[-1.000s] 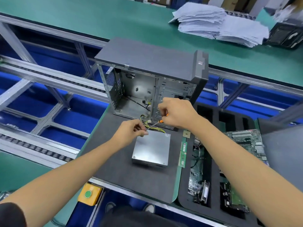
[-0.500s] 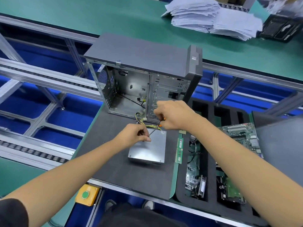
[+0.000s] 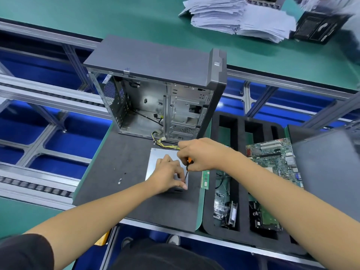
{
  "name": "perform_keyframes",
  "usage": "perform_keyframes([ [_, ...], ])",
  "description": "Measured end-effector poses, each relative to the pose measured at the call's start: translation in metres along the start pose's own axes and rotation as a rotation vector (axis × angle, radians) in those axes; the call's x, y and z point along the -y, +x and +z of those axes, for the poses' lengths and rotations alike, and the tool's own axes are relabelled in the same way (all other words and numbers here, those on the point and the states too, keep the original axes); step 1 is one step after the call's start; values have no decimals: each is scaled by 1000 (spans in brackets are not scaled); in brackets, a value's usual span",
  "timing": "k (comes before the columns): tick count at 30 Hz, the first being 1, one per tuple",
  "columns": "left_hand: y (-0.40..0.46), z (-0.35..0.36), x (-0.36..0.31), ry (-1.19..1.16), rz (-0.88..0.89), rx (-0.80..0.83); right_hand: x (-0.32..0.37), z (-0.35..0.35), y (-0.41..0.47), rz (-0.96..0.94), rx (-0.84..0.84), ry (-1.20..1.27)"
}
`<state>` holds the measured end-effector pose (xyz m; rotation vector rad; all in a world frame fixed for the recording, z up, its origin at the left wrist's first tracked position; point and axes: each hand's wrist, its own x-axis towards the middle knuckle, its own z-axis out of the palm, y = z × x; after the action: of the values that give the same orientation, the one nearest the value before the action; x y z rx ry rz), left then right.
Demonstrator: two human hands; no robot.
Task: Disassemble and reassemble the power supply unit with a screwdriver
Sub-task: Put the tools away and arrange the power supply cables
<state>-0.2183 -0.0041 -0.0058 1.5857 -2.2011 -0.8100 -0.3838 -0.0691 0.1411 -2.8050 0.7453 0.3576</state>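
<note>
A silver power supply unit [image 3: 155, 162] lies flat on the dark mat [image 3: 116, 172], its yellow and black cables [image 3: 165, 146] running toward the open computer case [image 3: 155, 90] behind it. My right hand [image 3: 198, 154] grips an orange-and-black screwdriver [image 3: 188, 166], the shaft pointing down at the unit's near right corner. My left hand [image 3: 169, 174] rests on the unit and pinches the screwdriver's tip at that corner. Two small screws [image 3: 119, 181] lie loose on the mat to the left.
A memory stick [image 3: 205, 179] lies beside the unit. Right of it a black foam tray [image 3: 241, 133] holds a motherboard [image 3: 272, 160] and other parts. A grey side panel [image 3: 327, 168] sits far right. Paper stacks [image 3: 239, 18] lie on the green bench behind.
Both hands have come from the cable end of the unit to its near right corner. The screwdriver now points down there, and my left hand has let go of the cables.
</note>
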Motion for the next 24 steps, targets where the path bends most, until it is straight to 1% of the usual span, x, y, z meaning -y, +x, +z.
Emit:
perform_keyframes([
  [6, 1, 8, 4, -30, -23, 55, 4, 10, -3, -23, 21, 13],
  [10, 3, 10, 4, -70, -52, 60, 7, 14, -1, -44, 17, -10],
  [16, 1, 8, 1, -63, -65, 84, 11, 14, 1, -74, 47, -41],
  [19, 1, 6, 1, -27, -56, 111, 12, 14, 0, -52, 45, -41],
  [24, -5, 7, 0, -96, -97, 65, 14, 17, -5, -57, 66, -64],
])
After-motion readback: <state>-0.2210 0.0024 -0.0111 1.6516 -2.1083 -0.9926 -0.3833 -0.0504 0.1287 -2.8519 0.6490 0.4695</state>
